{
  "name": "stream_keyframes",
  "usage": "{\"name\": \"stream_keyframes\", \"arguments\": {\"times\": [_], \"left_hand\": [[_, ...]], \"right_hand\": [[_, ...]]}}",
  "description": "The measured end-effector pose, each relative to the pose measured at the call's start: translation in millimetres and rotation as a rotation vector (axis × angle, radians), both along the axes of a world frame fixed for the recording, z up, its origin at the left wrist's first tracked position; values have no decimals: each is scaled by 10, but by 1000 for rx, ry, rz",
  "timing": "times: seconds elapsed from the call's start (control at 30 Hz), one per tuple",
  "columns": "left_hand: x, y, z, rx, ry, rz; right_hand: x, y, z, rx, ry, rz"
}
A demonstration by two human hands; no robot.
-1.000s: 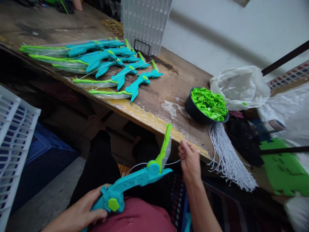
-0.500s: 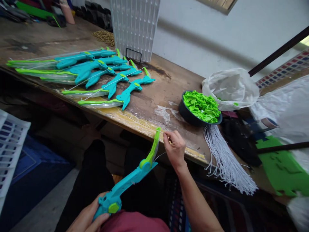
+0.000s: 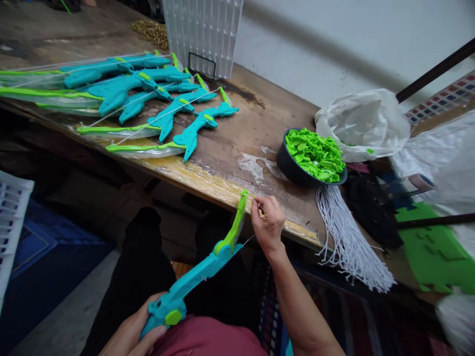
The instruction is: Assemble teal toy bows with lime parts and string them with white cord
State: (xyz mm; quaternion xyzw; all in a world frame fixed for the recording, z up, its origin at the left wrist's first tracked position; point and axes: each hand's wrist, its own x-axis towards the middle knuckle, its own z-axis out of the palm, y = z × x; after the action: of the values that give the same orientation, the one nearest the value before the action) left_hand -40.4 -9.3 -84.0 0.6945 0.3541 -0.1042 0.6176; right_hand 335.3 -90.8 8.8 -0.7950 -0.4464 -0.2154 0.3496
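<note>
A turquoise and lime-green toy bow (image 3: 202, 269) slants up from my lap toward the table edge. My left hand (image 3: 135, 329) is wrapped round its turquoise grip at the lower end. Close to the green limb tip, my right hand (image 3: 269, 220) pinches a thin white string (image 3: 250, 240); the fingertips partly hide it. The string runs from the limb tip to my fingers, and a length of it shows below the hand. Several finished-looking toy bows (image 3: 193, 131) of the same colours lie strung on the table to the left.
A dark bowl (image 3: 287, 165) heaped with small green plastic parts (image 3: 315, 153) stands on the wooden table (image 3: 245, 133). White strings (image 3: 349, 242) hang over its edge. Behind are a plastic bag (image 3: 365, 123) and a clear ribbed panel (image 3: 202, 34). A white basket (image 3: 13, 217) is at left.
The camera view has shifted slightly, so the table things sit differently in the picture. My left hand keeps the bow's grip, and my right hand stays pinched on the string near the limb tip.
</note>
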Motion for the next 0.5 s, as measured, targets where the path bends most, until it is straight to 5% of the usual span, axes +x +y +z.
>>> {"name": "stream_keyframes", "arguments": {"times": [0.3, 0.5], "left_hand": [[70, -31, 169, 45, -46, 10], [35, -7, 133, 49, -58, -8]], "right_hand": [[5, 29, 14, -48, -92, -2], [6, 71, 61, -116, -162, -28]]}}
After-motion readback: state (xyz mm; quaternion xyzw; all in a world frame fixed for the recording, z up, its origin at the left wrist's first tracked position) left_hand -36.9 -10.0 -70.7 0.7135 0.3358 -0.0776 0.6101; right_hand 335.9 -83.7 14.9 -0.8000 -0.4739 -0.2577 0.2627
